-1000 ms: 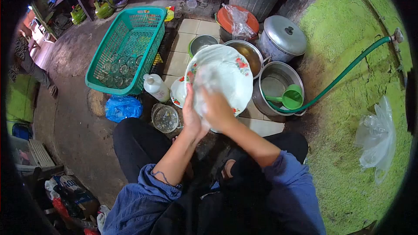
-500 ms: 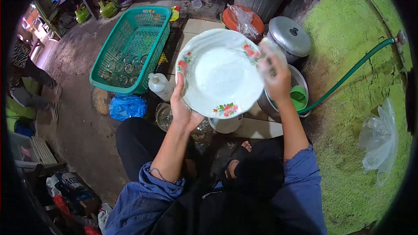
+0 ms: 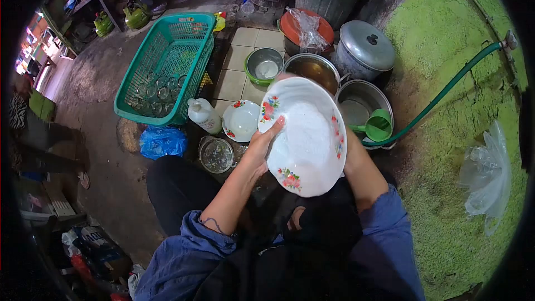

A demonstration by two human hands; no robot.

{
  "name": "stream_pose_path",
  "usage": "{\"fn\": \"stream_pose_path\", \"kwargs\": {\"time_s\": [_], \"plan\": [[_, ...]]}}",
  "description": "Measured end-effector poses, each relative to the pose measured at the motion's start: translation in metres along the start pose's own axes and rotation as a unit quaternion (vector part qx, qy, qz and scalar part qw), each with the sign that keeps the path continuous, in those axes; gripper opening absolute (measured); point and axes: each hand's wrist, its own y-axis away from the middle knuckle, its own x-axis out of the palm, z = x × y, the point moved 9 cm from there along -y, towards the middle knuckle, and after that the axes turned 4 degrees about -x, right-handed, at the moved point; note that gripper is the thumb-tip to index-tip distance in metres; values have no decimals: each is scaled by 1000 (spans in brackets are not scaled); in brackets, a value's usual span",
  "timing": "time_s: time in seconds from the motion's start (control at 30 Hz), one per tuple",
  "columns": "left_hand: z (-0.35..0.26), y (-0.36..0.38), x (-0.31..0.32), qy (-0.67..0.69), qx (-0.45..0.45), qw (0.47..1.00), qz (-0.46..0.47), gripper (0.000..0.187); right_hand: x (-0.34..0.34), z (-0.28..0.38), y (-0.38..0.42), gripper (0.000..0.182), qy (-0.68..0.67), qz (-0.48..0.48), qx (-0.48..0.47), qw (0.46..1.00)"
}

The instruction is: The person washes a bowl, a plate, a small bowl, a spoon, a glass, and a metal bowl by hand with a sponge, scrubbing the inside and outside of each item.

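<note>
A white plate (image 3: 306,139) with a wavy rim and red flower sprays is held up in front of me, tilted. My left hand (image 3: 263,147) is closed on its left edge, with the thumb lying on the face of the plate. My right hand (image 3: 353,151) reaches behind the plate, which hides its fingers and anything in them. Beyond the left hand, a flowered white bowl (image 3: 242,121) sits on the tiles beside a white bottle (image 3: 204,116). A small round container with bits in it (image 3: 216,155) stands nearer to me.
A green basket (image 3: 129,112) holding several glasses stands at the left. Ahead are a small metal bowl (image 3: 264,62), a pot of brown liquid (image 3: 312,70) and a lidded pot (image 3: 366,44). A green dipper (image 3: 379,124) lies in another pot (image 3: 356,93), near a hose (image 3: 446,99). A person's leg (image 3: 50,153) shows at left.
The plate has come down toward me and tilted over. My right hand has passed from its right rim to behind it. The bowl and pots beyond have come into sight.
</note>
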Motion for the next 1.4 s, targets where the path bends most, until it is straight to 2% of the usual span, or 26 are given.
{"fn": "stream_pose_path", "kwargs": {"time_s": [0.03,0.1,0.17,0.2,0.23,0.27,0.3,0.33,0.43,0.5,0.53,0.57,0.6,0.63,0.7,0.77,0.83,0.9,0.93,0.97,1.0,1.1,1.17,1.23,1.37,1.4], "plan": [[-2,0,1,20,8,1000,-1,50,-1,-3,-26,45,4,-15,12,1000],[1,-2,4,42,13,999,-1,49,-17,-27,-15,46,13,-46,36,998],[6,-5,8,103,11,994,42,46,-24,-47,-34,46,16,-79,55,995],[5,-4,8,131,25,991,30,44,-23,-66,-32,43,21,-47,37,998],[5,-8,3,128,23,991,31,44,-7,-80,-33,40,64,26,17,997],[0,-14,-8,141,44,988,41,45,-14,-91,-26,38,42,-6,42,998],[-8,-17,-14,155,66,984,50,47,10,-86,-14,37,20,-38,68,997],[-19,-14,-22,139,98,985,-9,44,23,-85,-6,37,20,-35,69,997],[-43,-13,-37,118,158,979,-41,42,26,-92,5,43,-54,-125,79,988],[-54,-8,-39,103,177,977,-54,43,31,-90,16,47,-84,-148,109,979],[-66,-2,-43,62,223,970,-78,41,22,-86,16,47,-85,-149,108,979],[-78,4,-45,19,268,958,-103,39,32,-84,13,48,-158,-20,137,978],[-87,8,-45,8,287,951,-115,39,47,-75,17,48,-226,111,163,954],[-95,14,-46,-9,295,947,-126,40,40,-62,17,48,-227,112,163,954],[-106,19,-50,-41,325,935,-139,36,15,-31,6,46,-119,50,103,986],[-102,20,-48,-54,301,941,-144,33,41,18,0,45,-59,20,-19,998],[-82,9,-46,-57,247,956,-149,26,51,41,-6,40,-7,13,-32,999],[-51,-1,-33,-79,149,978,-119,30,69,53,-5,43,70,-26,-63,995],[-33,-5,-28,-74,111,986,-103,33,52,49,-9,43,71,-26,-62,995],[-17,-8,-23,-69,73,991,-87,37,18,38,-16,45,136,-41,-28,989],[-8,0,-6,-59,15,997,-56,48,8,32,-18,46,201,-56,6,978],[2,3,6,-32,-30,999,-1,49,4,34,-16,46,166,-40,-7,985],[-3,4,6,-32,-32,999,-1,46,12,34,-13,45,125,-25,-21,992],[-18,4,9,7,24,1000,9,37,18,29,-7,45,83,-13,-29,996],[-30,3,3,63,78,995,-17,35,28,27,7,45,17,12,-41,999],[-34,4,-4,71,89,993,-34,33,15,12,6,47,23,-14,-42,999]]}}
